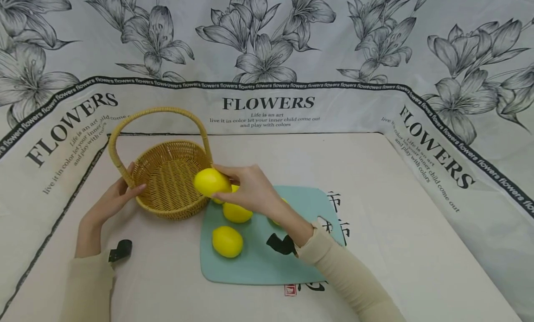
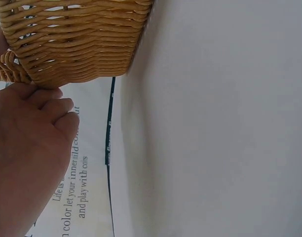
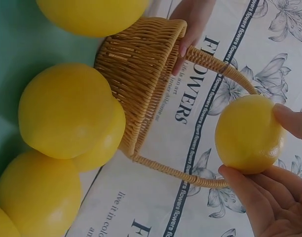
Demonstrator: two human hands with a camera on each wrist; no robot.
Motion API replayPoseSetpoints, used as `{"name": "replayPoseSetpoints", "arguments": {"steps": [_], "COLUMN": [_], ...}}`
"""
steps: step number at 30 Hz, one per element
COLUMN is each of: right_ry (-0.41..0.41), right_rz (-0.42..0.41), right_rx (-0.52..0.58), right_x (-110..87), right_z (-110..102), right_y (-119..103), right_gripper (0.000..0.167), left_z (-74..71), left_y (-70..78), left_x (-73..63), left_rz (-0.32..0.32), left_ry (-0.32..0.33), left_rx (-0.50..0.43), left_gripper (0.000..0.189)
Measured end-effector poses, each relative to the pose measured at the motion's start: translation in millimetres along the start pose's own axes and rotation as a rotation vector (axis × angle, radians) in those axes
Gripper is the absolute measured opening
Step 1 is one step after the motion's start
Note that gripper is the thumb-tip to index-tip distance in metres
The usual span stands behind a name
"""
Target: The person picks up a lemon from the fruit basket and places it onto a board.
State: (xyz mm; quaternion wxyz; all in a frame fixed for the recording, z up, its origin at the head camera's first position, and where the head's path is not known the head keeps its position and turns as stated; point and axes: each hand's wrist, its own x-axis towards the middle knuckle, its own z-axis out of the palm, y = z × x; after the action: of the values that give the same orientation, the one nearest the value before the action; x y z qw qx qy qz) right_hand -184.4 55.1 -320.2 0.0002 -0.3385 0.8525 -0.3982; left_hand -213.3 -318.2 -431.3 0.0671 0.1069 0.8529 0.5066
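A wicker basket [image 1: 173, 215] with a tall arched handle stands at the left, and no fruit shows inside it. At its left side my left hand [image 1: 110, 199] grips the rim by the handle's foot, thumb over the edge; in the left wrist view its fingers [image 2: 57, 106] curl against the woven wall. My right hand [image 1: 254, 187] pinches a yellow lemon [image 1: 212, 182] between thumb and fingers. That lemon is held up beside the basket's right rim, above the board. In the right wrist view the held lemon [image 3: 249, 133] appears clear of the other lemons.
Several more lemons [image 1: 227, 242] lie on a pale blue-green cutting board [image 1: 258, 271], some partly hidden by my right hand and wrist. The board sits right of the basket on a white tabletop [image 1: 396, 266] with black printed characters. A flower-printed cloth [image 1: 267, 109] borders the back and sides.
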Motion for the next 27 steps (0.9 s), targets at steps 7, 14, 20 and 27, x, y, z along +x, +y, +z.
{"name": "replayPoseSetpoints", "arguments": {"steps": [7, 14, 20, 27], "right_ry": [0.018, 0.024, 0.018, 0.013], "right_rz": [0.011, 0.040, 0.066, 0.098], "right_rx": [0.008, 0.005, 0.013, 0.004], "right_x": [-9.5, -18.1, -26.4, -36.9], "right_z": [1, 1, 1, 2], "right_y": [5, 8, 10, 12], "right_gripper": [0.060, 0.059, 0.059, 0.058], "left_z": [-0.7, -0.2, -0.1, -0.4], "left_y": [0.0, 0.5, 0.8, 0.4], "left_x": [0.2, -0.5, -0.9, -1.0], "left_rz": [-0.018, -0.007, -0.013, -0.011], "left_ry": [0.000, -0.005, -0.006, -0.004], "left_rx": [-0.007, -0.019, -0.017, -0.015], "left_gripper": [0.081, 0.080, 0.080, 0.080]}}
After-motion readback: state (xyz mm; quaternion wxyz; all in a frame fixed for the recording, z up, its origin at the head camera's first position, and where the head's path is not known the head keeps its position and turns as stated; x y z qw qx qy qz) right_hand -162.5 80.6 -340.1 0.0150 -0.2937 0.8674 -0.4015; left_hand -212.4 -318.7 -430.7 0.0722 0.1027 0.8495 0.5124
